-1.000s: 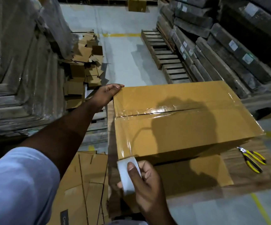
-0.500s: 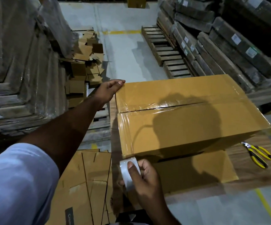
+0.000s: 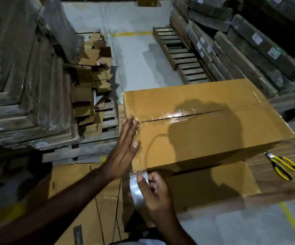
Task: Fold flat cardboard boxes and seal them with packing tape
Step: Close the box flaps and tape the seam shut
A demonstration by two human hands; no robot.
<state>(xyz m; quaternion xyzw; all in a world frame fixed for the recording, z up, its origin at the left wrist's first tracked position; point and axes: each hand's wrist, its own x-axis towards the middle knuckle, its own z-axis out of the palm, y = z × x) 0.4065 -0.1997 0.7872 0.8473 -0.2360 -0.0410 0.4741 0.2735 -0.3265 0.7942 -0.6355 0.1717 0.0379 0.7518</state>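
At the near left corner of the box (image 3: 205,121), the right hand (image 3: 153,191) is the grip. Its fingers and thumb are curled tight round the tape roll (image 3: 137,191). The roll sits just under the box's near bottom edge. A strip of clear tape (image 3: 139,156) runs from the roll straight up and away, over the box's left end, to the slit (image 3: 182,115) where the two top flaps meet. So the strip's long line points away from the grip, and the slit then runs off to the right.

Just above the grip, the left hand (image 3: 125,149) lies flat with straight fingers on that tape. Its fingertips reach the start of the slit. It is the hand nearer to the loose tape, so it looks best placed to rub it down while the grip pulls the roll toward the person to snap or cut the strip.

Far off to the right of the grip, yellow pliers (image 3: 281,166) lie on the wooden worktop (image 3: 276,186). Below left, flat cardboard (image 3: 83,200) waits.
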